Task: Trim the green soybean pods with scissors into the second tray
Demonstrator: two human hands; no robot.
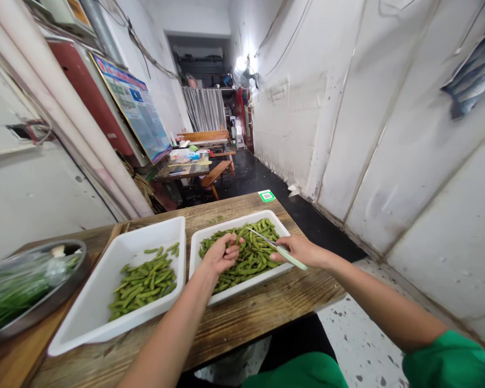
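Scissors with pale green handles [291, 257] are gripped in my right hand [301, 250], over the right side of a white tray [220, 298]. Their blades slant up and left above a heap of green edamame pods [253, 262] in that tray. My left hand [223, 253] is over the tray's left part, its fingers curled and pinched around what looks like an edamame pod [239, 241]. The blade tips are close to the left fingertips but apart from them. To the left, a second white tray [84, 322] holds a smaller pile of pods [147, 283].
Both trays rest on a wooden table [242, 323]. At the far left, a metal basin [78, 269] holds leafy greens in plastic [20, 291]. A green QR code card [266, 196] lies at the table's far edge. Beyond are a cluttered table [181, 172] and wooden benches [218, 171].
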